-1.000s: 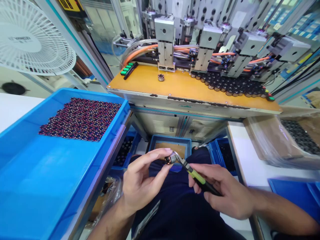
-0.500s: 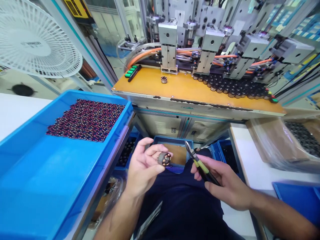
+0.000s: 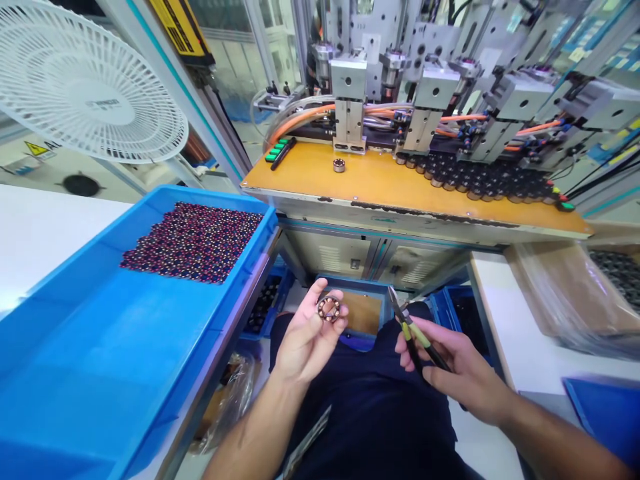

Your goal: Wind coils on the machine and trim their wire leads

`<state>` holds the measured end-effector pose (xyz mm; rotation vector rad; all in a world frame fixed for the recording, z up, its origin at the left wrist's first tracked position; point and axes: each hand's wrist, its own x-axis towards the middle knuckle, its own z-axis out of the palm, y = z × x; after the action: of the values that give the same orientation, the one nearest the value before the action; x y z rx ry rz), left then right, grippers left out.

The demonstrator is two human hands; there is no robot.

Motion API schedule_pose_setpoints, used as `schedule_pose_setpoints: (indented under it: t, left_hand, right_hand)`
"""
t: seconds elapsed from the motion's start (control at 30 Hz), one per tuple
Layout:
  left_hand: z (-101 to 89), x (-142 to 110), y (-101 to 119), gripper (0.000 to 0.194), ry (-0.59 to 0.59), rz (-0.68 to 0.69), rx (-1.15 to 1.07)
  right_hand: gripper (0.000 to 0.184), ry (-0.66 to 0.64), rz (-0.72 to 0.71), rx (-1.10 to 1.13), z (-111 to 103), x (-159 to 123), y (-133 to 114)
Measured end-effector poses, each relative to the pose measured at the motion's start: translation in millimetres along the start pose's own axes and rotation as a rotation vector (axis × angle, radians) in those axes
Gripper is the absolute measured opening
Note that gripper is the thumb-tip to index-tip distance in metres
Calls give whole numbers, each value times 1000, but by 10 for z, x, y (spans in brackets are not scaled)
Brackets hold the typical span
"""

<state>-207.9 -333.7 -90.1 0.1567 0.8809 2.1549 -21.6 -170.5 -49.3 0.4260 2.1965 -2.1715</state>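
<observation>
My left hand (image 3: 307, 337) pinches a small round wound coil part (image 3: 329, 309) between thumb and fingertips, its ring of copper windings facing up. My right hand (image 3: 450, 370) grips a pair of small cutters (image 3: 411, 330) with yellow-green and black handles; the metal tips point up and left, a short gap from the coil part. Both hands hover over my lap in dark trousers, just below the orange machine bench (image 3: 400, 190).
A large blue bin (image 3: 90, 347) at left holds several many dark wound parts (image 3: 195, 241). One loose part (image 3: 339, 165) and a row of dark parts (image 3: 480, 180) sit on the bench under grey machine heads. A white fan (image 3: 90, 100) stands at far left. Small blue trays (image 3: 350, 307) lie below.
The cutters came off the coil part and moved right. My left hand turned the part so its windings face up and lifted it slightly. The view shifted up and left.
</observation>
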Motion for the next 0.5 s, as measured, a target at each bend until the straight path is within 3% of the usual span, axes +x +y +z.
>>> schedule_pose_setpoints:
  t: [0.1, 0.2, 0.27, 0.33, 0.37, 0.5]
  left_hand:
    - [30, -4, -3, 48, -31, -15, 36]
    - [67, -27, -12, 37, -41, -32, 85]
    - [81, -59, -18, 33, -60, -26, 71]
    - [70, -107, -14, 30, -73, -17, 46]
    - [51, -139, -2, 30, -67, -12, 39]
    - [-148, -347, 160, 29, 56, 12, 48]
  right_hand:
    - [54, 106, -152, -340, -109, 111, -185]
    - [61, 447, -337, -871, -327, 484, -528]
    - [63, 616, -319, -1150, -502, 899, -773]
    - [54, 640, -189, -1328, -664, 1383, -970]
    - [47, 630, -119, -1367, -728, 1622, -1039]
    - [44, 670, -84, -1379, -797, 2316, -1145]
